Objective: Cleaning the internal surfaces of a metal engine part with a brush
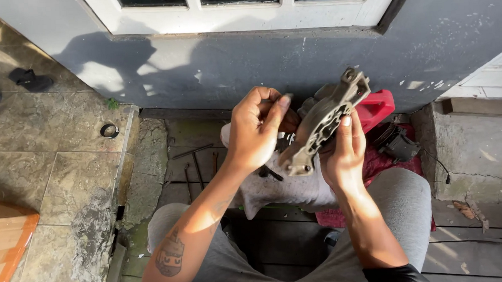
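Grey metal bracket (324, 122) gripped edge-on by right hand (343, 154), fingers wrapped. Left hand (256, 129) curled, fingertips pinched at bracket's left face. Red container (376, 107) just behind, far right.

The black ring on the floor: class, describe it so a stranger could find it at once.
Start at the grey wall under the window. Go down to the stone tiles left of the left hand. The ring lies alone near the tiles' edge, small, round, black and hollow.

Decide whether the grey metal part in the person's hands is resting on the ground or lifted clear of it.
Lifted. The grey metal part is held tilted in the air by the right hand, with the left hand at its near side, above the pale cloth.
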